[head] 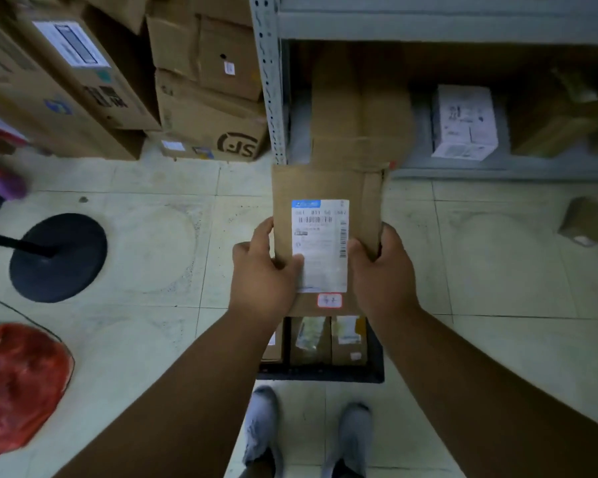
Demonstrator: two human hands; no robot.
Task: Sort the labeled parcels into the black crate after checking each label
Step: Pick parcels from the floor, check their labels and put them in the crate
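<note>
Shoes: two grey shoes (308, 436) stand on the pale tiled floor (145, 257), nearest the camera.
Black crate: the black crate (375, 357) sits on the floor just beyond the shoes, below the raised hands; three or so brown parcels (321, 339) stand in it, side by side, labels partly showing.
Left hand: the left hand (263, 270) grips the left edge of the held parcel, thumb curled onto its front and touching the label, fingers behind.
Right hand: the right hand (382, 270) grips the right edge, thumb on the front beside the label, fingers wrapped round the back.
Held parcel: a flat brown cardboard parcel (325, 188) is held upright between both hands above the crate, front toward the camera.
Label: a white shipping label (320, 243) with barcodes and a blue strip on top; a small red-bordered sticker (329, 300) lies just below it.
Left side: a red bag (18, 381) lies on the floor; a black round base (58, 257) stands farther off.
Far: stacked cardboard boxes (208, 98) at left; a grey metal shelf (463, 167) holds a white box (463, 122) and brown boxes; a small box (586, 220) lies on the floor at right.
</note>
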